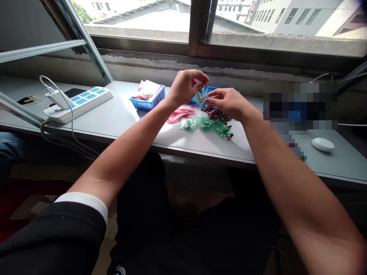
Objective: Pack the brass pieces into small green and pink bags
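Note:
Between my two hands is a small clear plastic bag (201, 97) with small metal pieces visible inside. My left hand (186, 84) pinches at its upper edge, fingers bent. From the other side, my right hand (228, 101) holds the bag between thumb and fingers. Beneath my right hand lies a heap of small bronze-coloured metal parts (223, 117). Closer to the table's front edge are several green plastic packets (205, 123) and a paler green packet (187, 123). Flat pink packets (183, 113) lie below my left hand. A blue basket (212, 89) is partly hidden behind my hands.
Left of my hands, another blue basket (155, 102) holds pink packets. A white power strip (91, 101) with a plugged-in charger and cable sits farther left. On the right is a white mouse (322, 144) beside a blurred-out area. A window ledge borders the table's back.

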The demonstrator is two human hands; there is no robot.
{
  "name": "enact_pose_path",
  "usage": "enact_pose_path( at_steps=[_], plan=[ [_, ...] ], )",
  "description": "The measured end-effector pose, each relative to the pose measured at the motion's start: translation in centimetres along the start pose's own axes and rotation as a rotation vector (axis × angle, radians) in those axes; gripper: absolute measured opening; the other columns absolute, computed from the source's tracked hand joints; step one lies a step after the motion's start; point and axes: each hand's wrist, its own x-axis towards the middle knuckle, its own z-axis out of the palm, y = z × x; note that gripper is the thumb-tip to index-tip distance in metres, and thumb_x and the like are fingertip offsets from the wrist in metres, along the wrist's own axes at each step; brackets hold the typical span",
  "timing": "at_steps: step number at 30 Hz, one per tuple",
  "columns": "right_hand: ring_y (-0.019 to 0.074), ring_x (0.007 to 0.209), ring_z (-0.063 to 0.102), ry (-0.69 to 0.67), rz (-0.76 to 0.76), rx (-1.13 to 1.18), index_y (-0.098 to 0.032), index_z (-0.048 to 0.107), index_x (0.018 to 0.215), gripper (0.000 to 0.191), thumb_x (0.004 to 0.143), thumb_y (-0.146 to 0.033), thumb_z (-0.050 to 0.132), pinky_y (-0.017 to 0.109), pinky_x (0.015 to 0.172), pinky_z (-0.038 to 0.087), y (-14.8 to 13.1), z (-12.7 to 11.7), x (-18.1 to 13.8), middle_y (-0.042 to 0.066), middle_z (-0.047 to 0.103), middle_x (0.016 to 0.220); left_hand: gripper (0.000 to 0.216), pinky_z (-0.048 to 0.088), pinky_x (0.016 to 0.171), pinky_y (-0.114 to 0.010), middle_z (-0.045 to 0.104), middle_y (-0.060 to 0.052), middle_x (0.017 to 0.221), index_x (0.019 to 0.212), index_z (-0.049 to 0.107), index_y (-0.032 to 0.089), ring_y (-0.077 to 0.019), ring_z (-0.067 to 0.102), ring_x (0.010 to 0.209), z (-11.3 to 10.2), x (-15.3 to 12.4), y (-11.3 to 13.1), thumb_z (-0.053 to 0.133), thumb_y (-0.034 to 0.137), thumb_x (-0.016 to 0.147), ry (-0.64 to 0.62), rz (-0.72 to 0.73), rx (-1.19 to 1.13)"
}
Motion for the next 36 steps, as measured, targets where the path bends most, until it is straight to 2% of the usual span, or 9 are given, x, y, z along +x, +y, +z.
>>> enact_pose_path(
  at_steps=[4, 7, 9, 12, 15, 21, 27, 30, 36],
  plan=[
    [0.0367, 0.119, 0.093, -0.017, -0.011, 0.085, -0.027, 0.091, 0.114, 0.036, 0.099, -0.047, 0.117, 0.062, 0.108, 0.088, -1.1, 0.6, 0.5, 0.012, 0.092, 0.115, 0.014, 0.071, 0.105, -0.043, 0.099, -0.007, 0.126, 0.115, 0.096, 0.028, -0.0270, 0.091, 0.106, 1.8, -0.1, -1.2, 0.089, 0.020, 0.106, 0.162, -0.071, -0.145],
    [0.0355, 0.127, 0.094, -0.032, 0.033, 0.230, -0.029, 0.088, 0.116, 0.034, 0.109, -0.057, 0.106, 0.056, 0.109, 0.087, -1.0, 1.4, 0.2, 0.011, 0.092, 0.120, 0.011, 0.071, 0.109, -0.041, 0.098, -0.009, 0.122, 0.112, 0.094, 0.024, -0.0271, 0.094, 0.111, 2.3, -1.1, -1.6, 0.087, 0.018, 0.106, 0.252, -0.095, -0.206],
    [0.0336, 0.125, 0.095, -0.049, 0.022, 0.301, -0.031, 0.087, 0.117, 0.040, 0.106, -0.064, 0.108, 0.053, 0.108, 0.087, -0.4, 1.9, -0.1, 0.010, 0.093, 0.121, 0.008, 0.071, 0.111, -0.041, 0.098, -0.008, 0.119, 0.109, 0.094, 0.025, -0.0264, 0.093, 0.113, 2.4, -1.7, -1.8, 0.088, 0.022, 0.105, 0.276, -0.109, -0.209],
    [0.0290, 0.109, 0.096, -0.041, -0.017, 0.297, -0.030, 0.086, 0.115, 0.049, 0.092, -0.057, 0.120, 0.052, 0.107, 0.086, 0.5, 2.2, -0.3, 0.007, 0.093, 0.120, 0.011, 0.073, 0.106, -0.042, 0.097, -0.008, 0.114, 0.108, 0.094, 0.026, -0.0263, 0.092, 0.107, 2.5, -2.2, -1.9, 0.095, 0.036, 0.106, 0.261, -0.106, -0.240],
    [0.0262, 0.097, 0.094, 0.048, -0.007, 0.281, -0.030, 0.081, 0.111, 0.048, 0.092, -0.052, 0.119, 0.052, 0.103, 0.087, 1.0, 2.1, -0.3, 0.006, 0.092, 0.112, 0.028, 0.073, 0.103, -0.043, 0.095, -0.010, 0.114, 0.113, 0.093, 0.024, -0.0267, 0.092, 0.107, 2.6, -2.3, -1.8, 0.098, 0.050, 0.108, 0.192, -0.133, -0.312],
    [0.0274, 0.102, 0.094, 0.211, 0.003, 0.278, -0.032, 0.077, 0.105, 0.037, 0.097, -0.039, 0.112, 0.046, 0.096, 0.086, 1.2, 0.5, -0.3, 0.005, 0.092, 0.110, 0.056, 0.074, 0.107, -0.045, 0.097, -0.013, 0.132, 0.145, 0.087, 0.021, -0.0275, 0.090, 0.116, 2.2, -2.1, -1.8, 0.105, 0.025, 0.092, 0.042, -0.244, -0.397],
    [0.0281, 0.114, 0.093, 0.160, -0.034, 0.345, -0.032, 0.090, 0.104, 0.038, 0.083, -0.035, 0.121, 0.046, 0.108, 0.085, 1.3, -0.5, -0.9, 0.004, 0.094, 0.114, 0.027, 0.072, 0.111, -0.039, 0.096, -0.013, 0.131, 0.116, 0.095, 0.019, -0.0274, 0.091, 0.126, 1.6, -2.1, -2.0, 0.104, 0.023, 0.091, 0.002, -0.190, -0.431],
    [0.0260, 0.117, 0.091, 0.192, -0.076, 0.376, -0.032, 0.092, 0.098, 0.025, 0.089, -0.031, 0.116, 0.046, 0.113, 0.084, 1.4, -0.3, -0.7, 0.003, 0.093, 0.116, 0.019, 0.072, 0.109, -0.035, 0.095, -0.013, 0.143, 0.112, 0.097, 0.020, -0.0262, 0.091, 0.130, 1.3, -2.5, -1.5, 0.099, 0.021, 0.093, -0.011, -0.201, -0.467],
    [0.0278, 0.116, 0.091, 0.188, -0.068, 0.324, -0.030, 0.093, 0.100, 0.003, 0.101, -0.030, 0.096, 0.048, 0.108, 0.086, 1.2, 0.2, -0.8, 0.007, 0.091, 0.115, 0.016, 0.075, 0.107, -0.040, 0.097, -0.011, 0.121, 0.117, 0.096, 0.018, -0.0251, 0.093, 0.110, 1.4, -2.9, -0.5, 0.087, 0.025, 0.106, -0.015, -0.320, -0.523]
  ],
)
